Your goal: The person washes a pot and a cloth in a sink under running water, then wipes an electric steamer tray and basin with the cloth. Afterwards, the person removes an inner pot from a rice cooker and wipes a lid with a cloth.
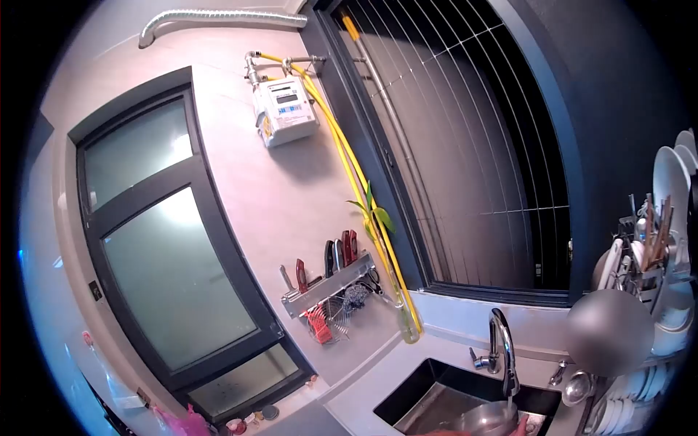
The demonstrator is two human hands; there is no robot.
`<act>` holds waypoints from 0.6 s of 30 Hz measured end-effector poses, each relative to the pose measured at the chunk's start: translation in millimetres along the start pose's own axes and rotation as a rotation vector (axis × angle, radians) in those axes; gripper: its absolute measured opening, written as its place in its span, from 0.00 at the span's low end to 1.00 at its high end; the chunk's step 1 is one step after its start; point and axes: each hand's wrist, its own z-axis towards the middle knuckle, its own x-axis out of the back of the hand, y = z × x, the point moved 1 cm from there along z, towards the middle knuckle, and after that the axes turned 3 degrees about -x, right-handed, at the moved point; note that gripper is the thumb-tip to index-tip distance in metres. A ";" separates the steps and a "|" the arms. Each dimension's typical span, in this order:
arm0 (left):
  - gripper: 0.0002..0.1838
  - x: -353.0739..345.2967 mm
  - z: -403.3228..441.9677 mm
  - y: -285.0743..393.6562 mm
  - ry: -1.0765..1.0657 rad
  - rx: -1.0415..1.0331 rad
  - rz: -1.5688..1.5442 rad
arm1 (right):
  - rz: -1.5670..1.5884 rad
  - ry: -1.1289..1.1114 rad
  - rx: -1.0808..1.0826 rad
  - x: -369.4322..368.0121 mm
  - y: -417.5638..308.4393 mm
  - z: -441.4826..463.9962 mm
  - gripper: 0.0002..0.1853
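In the sink, under the tap, is a shiny metal bowl, cut off by the bottom edge of the view. Fingers of my right hand are closed at the bowl's right rim. Of my left hand only a thin strip shows at the bottom edge, left of the bowl, so its fingers are hidden. The tap's spout points down over the bowl.
A dish rack with plates, bowls and chopsticks stands at the right, behind a blurred round shape. A metal ladle lies beside the sink. Knives hang on a wall rack. A glass vase holds a plant in the corner.
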 end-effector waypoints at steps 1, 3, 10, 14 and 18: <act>0.23 -4.4 -7.0 6.3 0.047 -0.005 0.075 | -0.074 0.005 0.052 -16.8 -6.7 -20.2 0.32; 0.29 -37.5 -8.2 -9.4 0.173 0.122 0.177 | 0.056 -0.323 0.176 32.0 0.2 32.2 0.19; 0.20 -40.0 -24.5 -46.5 -0.308 0.741 -0.256 | -0.941 0.159 0.558 53.0 -10.9 18.1 0.23; 0.19 -73.7 -22.6 -72.4 -0.199 0.818 -0.641 | -1.173 -0.066 0.794 45.8 -7.9 43.0 0.22; 0.15 -7.9 -25.0 -17.9 -0.056 0.649 -0.253 | -1.586 -0.118 0.437 -38.3 -13.8 14.9 0.24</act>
